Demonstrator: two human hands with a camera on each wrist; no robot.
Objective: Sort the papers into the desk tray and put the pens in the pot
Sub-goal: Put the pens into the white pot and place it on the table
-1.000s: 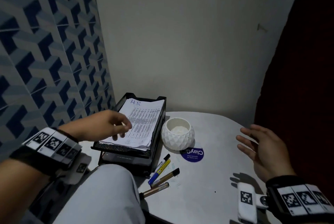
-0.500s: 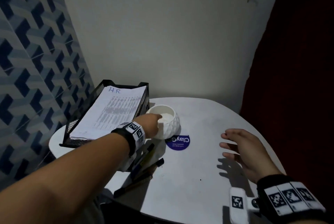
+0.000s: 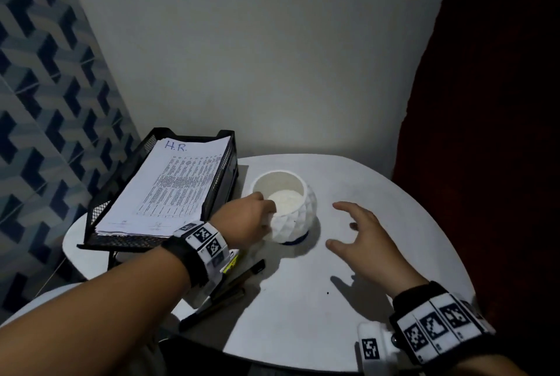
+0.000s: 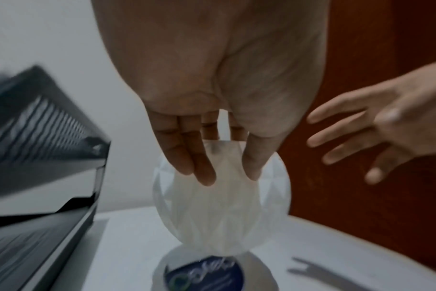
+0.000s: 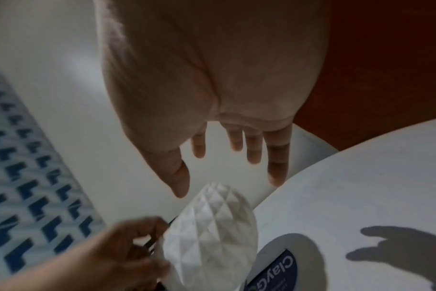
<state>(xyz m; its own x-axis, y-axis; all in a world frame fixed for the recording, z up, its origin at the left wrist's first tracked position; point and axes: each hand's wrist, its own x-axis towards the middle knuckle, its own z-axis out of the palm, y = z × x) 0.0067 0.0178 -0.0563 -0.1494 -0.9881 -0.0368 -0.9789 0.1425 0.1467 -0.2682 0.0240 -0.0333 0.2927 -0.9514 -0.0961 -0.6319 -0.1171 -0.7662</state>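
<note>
White faceted pot (image 3: 291,208) stands on the table (image 3: 378,300) beside the desk tray (image 3: 224,175) holding the papers (image 3: 169,187). Left hand (image 3: 245,222) grips its near wall. Right hand (image 3: 366,242) hovers alongside, fingers spread, holding nothing. Pens (image 3: 239,287) lie beneath the left wrist.

Your left hand (image 3: 250,218): fingers curled, gripping. Your right hand (image 3: 368,242): raised, 5 digits spread, holding nothing.

- Bare table (image 3: 348,300) lay open to the right of the white pot (image 3: 295,212).
- The black desk tray (image 3: 225,175) stood just beside the pot, closing its left side.
- Pens (image 3: 236,284) lay on the table under the left forearm.
</note>
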